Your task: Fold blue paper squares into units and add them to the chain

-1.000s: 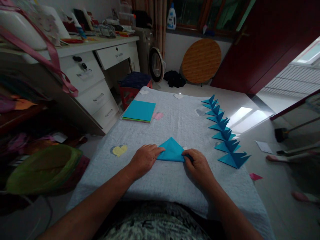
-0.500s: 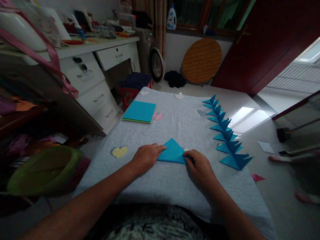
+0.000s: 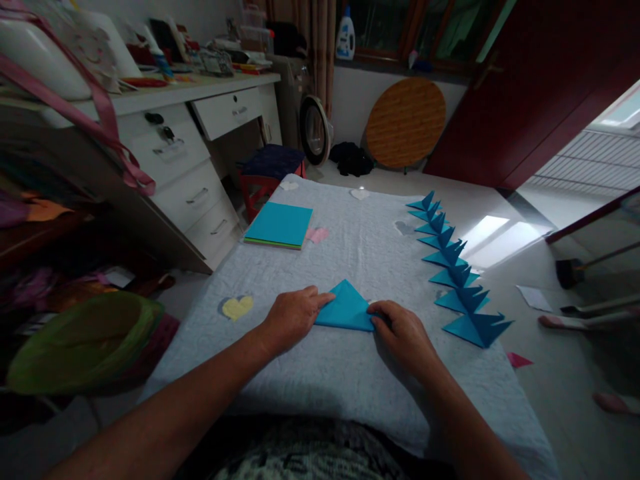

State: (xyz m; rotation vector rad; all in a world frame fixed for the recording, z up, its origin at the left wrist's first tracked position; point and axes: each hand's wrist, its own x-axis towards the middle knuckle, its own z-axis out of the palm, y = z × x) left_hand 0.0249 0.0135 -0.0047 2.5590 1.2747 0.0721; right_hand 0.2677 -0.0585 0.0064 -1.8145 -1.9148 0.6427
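A sheet of blue origami paper (image 3: 345, 310), folded into a triangle with its point away from me, lies flat in front of me. My left hand (image 3: 300, 312) holds its left corner, the index finger reaching along the slanted edge. At the right corner, my right hand (image 3: 397, 327) pinches the paper between thumb and curled fingers. To the right stands a row of several folded blue paper cranes (image 3: 453, 270) with pointed wings. A square stack of origami paper (image 3: 280, 225), blue on top, rests at the far left of the table.
A grey cloth with heart patches covers the table (image 3: 350, 373). Left of it are a white drawer desk (image 3: 195, 193) and a green-lined bin (image 3: 85, 340). A red stool (image 3: 273, 167) stands by the far left corner. Another person's feet (image 3: 565, 322) show at the right.
Both hands stay at the corners of the folded paper. The left index finger is straighter along the edge, and the view has shifted slightly.
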